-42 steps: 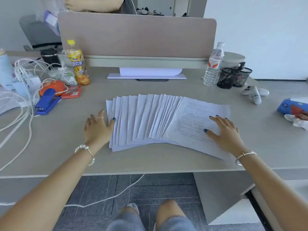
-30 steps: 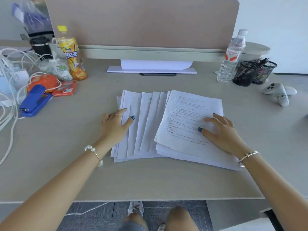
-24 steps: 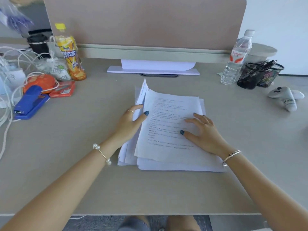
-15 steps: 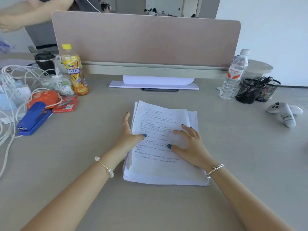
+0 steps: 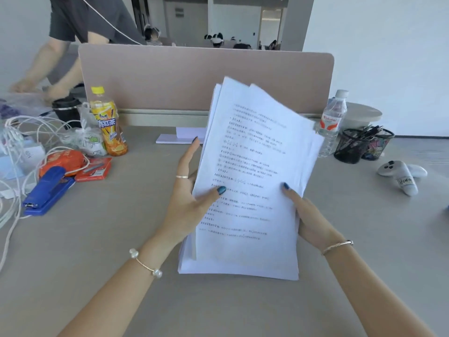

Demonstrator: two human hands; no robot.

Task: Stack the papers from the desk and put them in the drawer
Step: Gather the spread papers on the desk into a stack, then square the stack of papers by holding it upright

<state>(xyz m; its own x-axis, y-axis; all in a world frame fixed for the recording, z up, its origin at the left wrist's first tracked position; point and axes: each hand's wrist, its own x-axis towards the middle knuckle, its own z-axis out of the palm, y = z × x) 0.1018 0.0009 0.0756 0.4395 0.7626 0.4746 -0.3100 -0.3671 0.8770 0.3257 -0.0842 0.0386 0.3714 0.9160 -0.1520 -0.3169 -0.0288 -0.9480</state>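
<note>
A stack of white printed papers (image 5: pixel 252 181) stands nearly upright, its lower edge resting near the grey desk (image 5: pixel 102 239). My left hand (image 5: pixel 188 198) grips the stack's left edge, thumb on the front sheet. My right hand (image 5: pixel 308 215) holds the right edge, thumb on the front and fingers behind. The sheets' top corners fan out unevenly. No drawer is in view.
On the left lie a blue stapler (image 5: pixel 47 190), a red box (image 5: pixel 93 169), an orange bag, white cables (image 5: pixel 14 152) and a yellow drink bottle (image 5: pixel 108 122). On the right stand a water bottle (image 5: pixel 331 122), mesh pen cups (image 5: pixel 362 145) and a white controller (image 5: pixel 401 176). Behind the partition (image 5: pixel 170 79) a person leans over.
The fanned sheets were swept together into one pile between both hands. Both hands then gripped the pile's sides and lifted it from flat to nearly upright.
</note>
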